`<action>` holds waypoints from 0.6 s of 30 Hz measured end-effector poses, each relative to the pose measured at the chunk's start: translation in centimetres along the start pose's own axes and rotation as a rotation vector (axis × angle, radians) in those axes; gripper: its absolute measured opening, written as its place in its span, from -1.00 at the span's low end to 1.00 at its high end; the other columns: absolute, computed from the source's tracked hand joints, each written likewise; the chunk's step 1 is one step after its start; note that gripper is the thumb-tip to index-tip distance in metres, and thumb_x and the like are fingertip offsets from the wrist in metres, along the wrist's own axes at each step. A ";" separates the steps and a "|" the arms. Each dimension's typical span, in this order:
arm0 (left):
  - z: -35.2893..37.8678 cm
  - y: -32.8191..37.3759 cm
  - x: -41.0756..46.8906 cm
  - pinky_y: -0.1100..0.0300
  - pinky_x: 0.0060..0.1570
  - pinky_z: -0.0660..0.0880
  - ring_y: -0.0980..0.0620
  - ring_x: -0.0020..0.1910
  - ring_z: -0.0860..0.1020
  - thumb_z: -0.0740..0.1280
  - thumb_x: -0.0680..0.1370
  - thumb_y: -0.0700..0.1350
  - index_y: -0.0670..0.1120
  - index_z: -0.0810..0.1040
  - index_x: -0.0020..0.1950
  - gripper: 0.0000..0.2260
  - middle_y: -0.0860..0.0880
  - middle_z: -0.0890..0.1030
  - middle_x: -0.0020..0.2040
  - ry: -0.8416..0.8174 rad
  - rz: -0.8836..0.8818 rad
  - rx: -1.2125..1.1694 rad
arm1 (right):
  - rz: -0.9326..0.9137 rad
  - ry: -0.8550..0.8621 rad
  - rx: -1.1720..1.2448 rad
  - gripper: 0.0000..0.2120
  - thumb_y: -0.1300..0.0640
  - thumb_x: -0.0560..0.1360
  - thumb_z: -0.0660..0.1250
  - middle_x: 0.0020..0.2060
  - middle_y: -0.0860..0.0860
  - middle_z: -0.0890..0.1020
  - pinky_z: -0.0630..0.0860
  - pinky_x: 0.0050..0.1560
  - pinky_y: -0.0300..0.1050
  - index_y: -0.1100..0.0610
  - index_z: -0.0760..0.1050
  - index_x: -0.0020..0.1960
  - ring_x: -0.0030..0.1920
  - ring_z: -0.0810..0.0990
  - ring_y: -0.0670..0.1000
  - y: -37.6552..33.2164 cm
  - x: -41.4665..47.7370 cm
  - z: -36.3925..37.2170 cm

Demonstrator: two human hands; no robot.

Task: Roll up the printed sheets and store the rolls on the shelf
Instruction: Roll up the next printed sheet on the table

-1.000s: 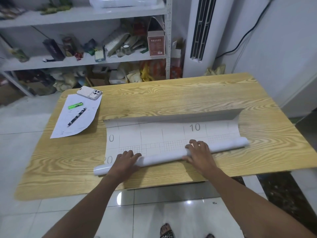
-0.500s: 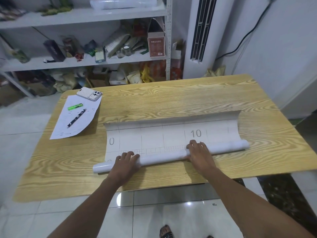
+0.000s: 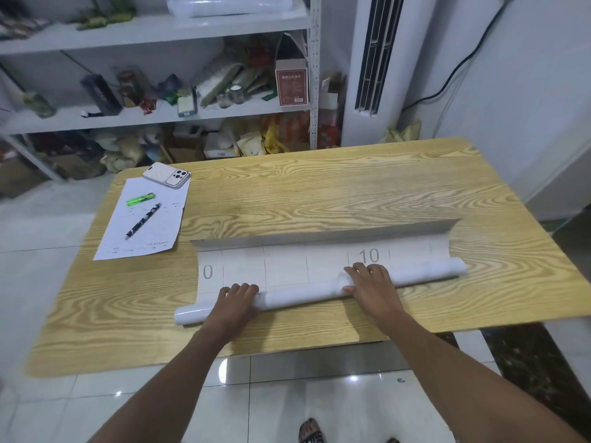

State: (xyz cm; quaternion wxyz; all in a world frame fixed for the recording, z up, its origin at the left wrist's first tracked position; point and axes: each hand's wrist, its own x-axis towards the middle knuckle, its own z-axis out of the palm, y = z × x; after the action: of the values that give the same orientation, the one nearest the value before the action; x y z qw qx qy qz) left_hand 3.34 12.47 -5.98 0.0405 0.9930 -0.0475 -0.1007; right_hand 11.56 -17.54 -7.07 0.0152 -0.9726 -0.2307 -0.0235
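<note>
Printed sheet (image 3: 287,266) is mostly wound into a roll (image 3: 303,297), which lies crosswise on the table (image 3: 319,193) near its front edge, right end angled a bit farther back. A flat strip showing "0" and "10" remains toward the table's middle, with its far edge curling up, so rolling looks nearly done, not finished.

Left hand (image 3: 235,302) sits on the roll's left part, fingers curled over the top. Right hand (image 3: 372,282) lies flatter right of centre, fingers spread across the roll onto the flat sheet, thumb out sideways. Both press down. The roll runs under both palms, ends sticking out past each hand and the middle bare between them. Hands are probably set apart so the roll stays even and tight.

At the table's far-left corner: a small paper (image 3: 121,241) with pen (image 3: 144,220), green lighter (image 3: 140,199) and phone (image 3: 166,175). Behind the table is the shelf (image 3: 160,27), a white roll-like bundle (image 3: 228,4) on its top board.
</note>
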 end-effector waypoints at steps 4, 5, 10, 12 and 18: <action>-0.2 -0.1 -0.1 0.06 0.23 0.18 -0.06 0.18 0.38 0.14 0.59 0.00 -0.06 0.30 0.30 -0.69 -0.02 0.44 0.21 -0.021 0.010 0.007 | -0.018 -0.024 0.047 -0.51 -0.10 0.34 0.44 0.05 0.06 0.58 0.44 0.12 0.09 0.15 0.48 0.15 -0.05 0.55 0.14 0.0 -0.2 0.0; -0.1 -0.2 0.0 0.06 0.23 0.18 -0.06 0.18 0.38 0.13 0.60 -0.01 -0.06 0.29 0.30 -0.70 -0.02 0.44 0.21 -0.026 0.017 0.015 | -0.013 -0.030 0.072 -0.50 -0.10 0.34 0.45 0.06 0.06 0.56 0.38 0.16 0.07 0.15 0.47 0.15 -0.03 0.55 0.13 0.1 -0.2 0.0; -0.1 -0.6 -0.3 -0.05 -0.04 0.44 -0.17 -0.02 0.51 0.41 0.43 -0.13 -0.09 0.44 0.13 -0.68 -0.11 0.54 0.03 0.034 0.067 0.013 | 0.002 -0.055 0.108 -0.58 -0.01 0.34 0.48 0.05 0.04 0.53 0.25 0.25 0.04 0.13 0.47 0.10 0.02 0.53 0.12 0.3 0.0 -0.1; -0.2 -0.6 -0.5 0.01 -0.21 0.49 -0.15 -0.15 0.53 0.47 0.33 -0.15 -0.09 0.44 0.05 -0.65 -0.12 0.54 -0.07 0.078 0.082 0.049 | -0.004 -0.070 0.123 -0.62 0.02 0.36 0.47 0.05 0.04 0.52 0.27 0.24 0.05 0.14 0.47 0.09 0.00 0.53 0.13 0.2 0.3 -0.2; -0.6 0.2 -0.4 0.02 -0.33 0.52 -0.11 -0.24 0.54 0.53 0.19 0.08 -0.11 0.54 0.00 -0.51 -0.10 0.55 -0.14 0.079 0.051 0.112 | -0.009 -0.077 0.073 -0.67 0.09 0.33 0.50 0.08 0.05 0.57 0.27 0.19 0.02 0.13 0.54 0.04 0.05 0.54 0.19 0.3 0.7 0.1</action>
State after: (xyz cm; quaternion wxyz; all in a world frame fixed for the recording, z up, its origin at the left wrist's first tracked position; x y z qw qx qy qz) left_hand 3.07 12.35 -5.29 -0.0109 0.9953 -0.0768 -0.0578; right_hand 12.31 -17.53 -7.10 0.0417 -0.9705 -0.2362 0.0224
